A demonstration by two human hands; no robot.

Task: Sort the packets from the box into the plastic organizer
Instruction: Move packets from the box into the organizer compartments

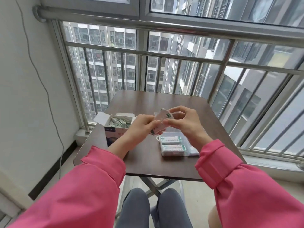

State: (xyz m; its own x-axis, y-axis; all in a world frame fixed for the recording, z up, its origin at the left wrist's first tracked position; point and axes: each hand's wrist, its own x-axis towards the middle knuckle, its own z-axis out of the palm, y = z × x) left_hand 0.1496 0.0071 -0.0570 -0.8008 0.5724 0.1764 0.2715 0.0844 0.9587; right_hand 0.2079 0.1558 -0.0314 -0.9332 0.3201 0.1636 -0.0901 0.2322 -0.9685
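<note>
Above the middle of the table I hold a small stack of white packets with green marks (162,121) between both hands. My left hand (141,127) grips the stack's lower end and my right hand (182,122) pinches its upper end. An open cardboard box (115,129) stands at the left with several more packets (118,122) inside. The clear plastic organizer (176,145) lies open to the right, under my right wrist, with two rows of packets in its near compartments.
The small brown folding table (148,165) stands against a steel balcony railing (164,53) and glass. A white wall with a hanging cable (49,99) is at the left. My knees (154,209) sit under the table's near edge.
</note>
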